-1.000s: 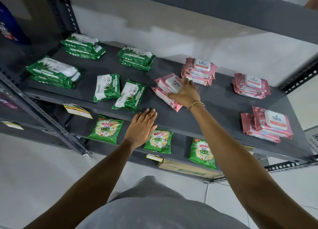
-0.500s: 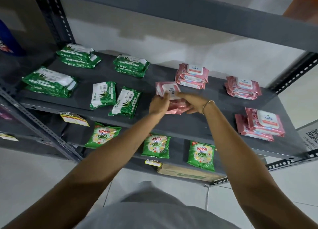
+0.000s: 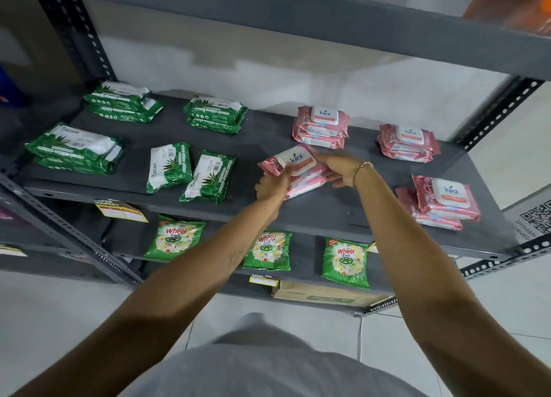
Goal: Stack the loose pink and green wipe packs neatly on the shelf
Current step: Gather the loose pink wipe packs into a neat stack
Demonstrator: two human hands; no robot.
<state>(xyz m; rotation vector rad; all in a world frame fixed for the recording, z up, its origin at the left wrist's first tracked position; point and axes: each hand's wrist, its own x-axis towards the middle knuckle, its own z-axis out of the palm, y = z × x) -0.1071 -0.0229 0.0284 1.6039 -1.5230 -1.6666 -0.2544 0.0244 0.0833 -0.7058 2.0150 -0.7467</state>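
Both hands hold a small bundle of pink wipe packs (image 3: 298,165) just above the middle of the grey shelf (image 3: 313,215). My left hand (image 3: 272,185) grips its left end, my right hand (image 3: 340,170) its right end. Two loose green wipe packs (image 3: 168,167) (image 3: 210,176) lie side by side to the left. Neat pink stacks sit behind (image 3: 322,127) and at the back right (image 3: 408,143). A skewed pink pile (image 3: 441,203) lies at the front right. Green stacks stand at the back left (image 3: 125,101), back centre (image 3: 214,113) and front left (image 3: 74,147).
Green detergent pouches (image 3: 176,238) (image 3: 346,262) line the shelf below, above a flat cardboard box (image 3: 322,296). A higher shelf board (image 3: 298,18) overhangs the work area. Perforated uprights (image 3: 74,36) (image 3: 501,110) frame the rack. A yellow price tag (image 3: 120,212) hangs on the front lip.
My left hand rose from the shelf's front edge to join the right on the pink packs. Both hands gathered the packs and lifted them slightly.
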